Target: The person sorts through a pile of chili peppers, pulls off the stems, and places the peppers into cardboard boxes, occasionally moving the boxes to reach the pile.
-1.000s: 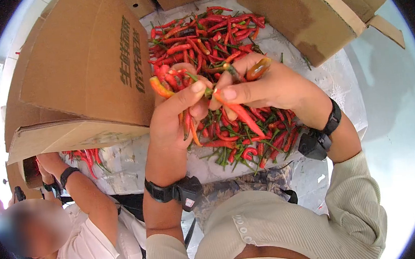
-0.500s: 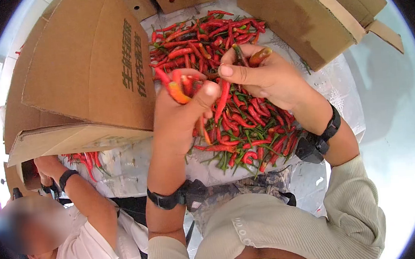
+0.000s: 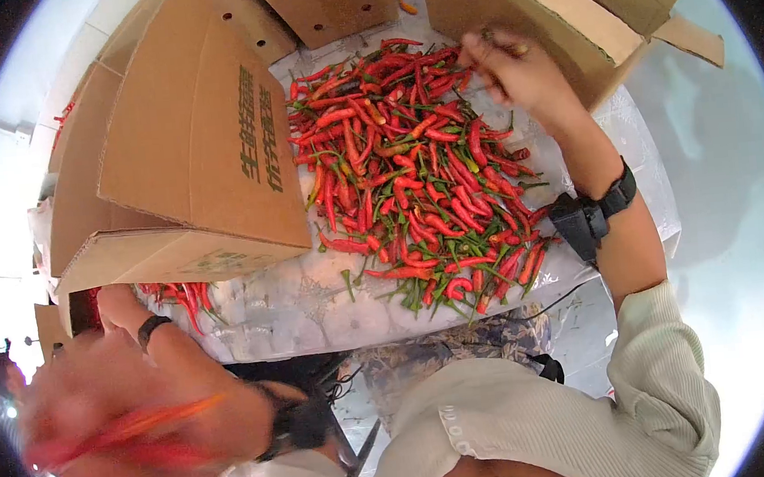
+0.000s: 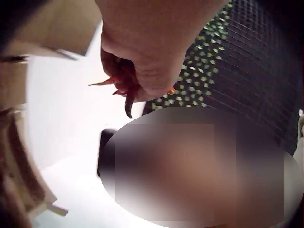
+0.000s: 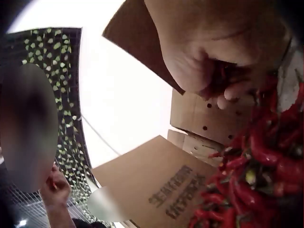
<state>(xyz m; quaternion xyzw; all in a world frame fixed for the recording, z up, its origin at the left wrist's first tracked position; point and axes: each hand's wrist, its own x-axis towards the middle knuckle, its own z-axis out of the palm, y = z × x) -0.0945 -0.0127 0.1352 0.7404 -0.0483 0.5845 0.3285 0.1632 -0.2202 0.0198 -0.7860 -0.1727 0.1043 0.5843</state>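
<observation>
A big pile of red chili peppers (image 3: 433, 199), many with green stems, covers the table in the head view. My left hand (image 3: 155, 427), blurred by motion, is off the table at the lower left and grips several chili peppers. In the left wrist view pepper tips (image 4: 129, 102) stick out from under the curled fingers. Over the far right edge of the pile, beside the right cardboard box, is my right hand (image 3: 520, 71). Its fingers curl in the right wrist view around dark red chili peppers (image 5: 221, 78), mostly hidden in the palm.
A tall cardboard box (image 3: 196, 154) with printed characters stands left of the pile. Another open box (image 3: 544, 19) is at the right, and boxes with round holes (image 3: 328, 5) stand behind. Another person's arm (image 3: 184, 348) reaches past the left box near more peppers (image 3: 185, 299).
My hands were together over the pile with peppers; they have moved apart. The left swung down and left with its peppers, and the right moved farther back toward the right box.
</observation>
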